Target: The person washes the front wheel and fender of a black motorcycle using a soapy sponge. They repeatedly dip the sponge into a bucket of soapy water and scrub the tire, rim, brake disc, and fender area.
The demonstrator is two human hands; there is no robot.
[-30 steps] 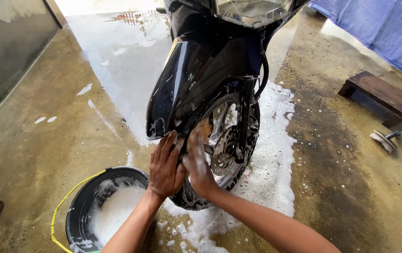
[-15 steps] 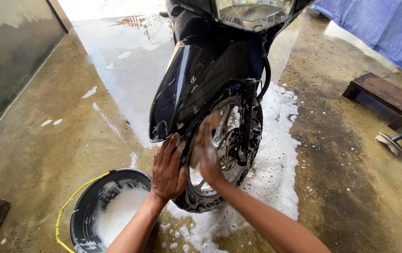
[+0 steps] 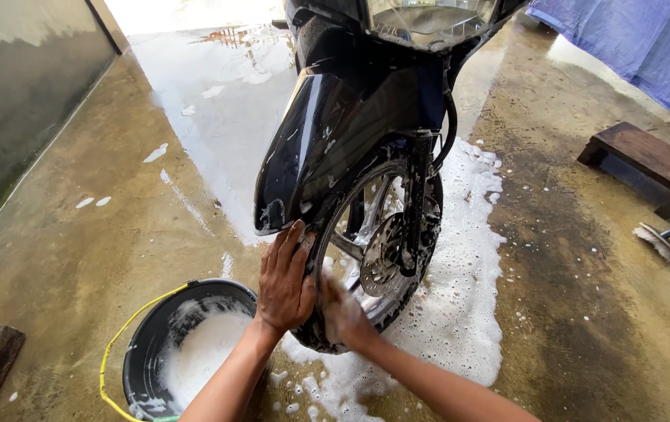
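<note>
Wet concrete floor (image 3: 77, 258) is carrying everything here, shining with water further back. The motorbike's front wheel (image 3: 374, 266) is standing on it, with a big patch of white foam (image 3: 460, 312) spreading round the tyre. A black bucket (image 3: 182, 352) with a yellow handle, full of suds, is sitting just beside the wheel. Off to the side a low wooden stool (image 3: 648, 164) is standing, and a scrubbing brush (image 3: 659, 238) is lying near it.

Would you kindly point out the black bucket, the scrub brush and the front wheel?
black plastic bucket (image 3: 141, 344): head view, left rim.
scrub brush (image 3: 655, 240): head view, bristle head.
soapy front wheel (image 3: 382, 254): head view, brake disc.
</note>
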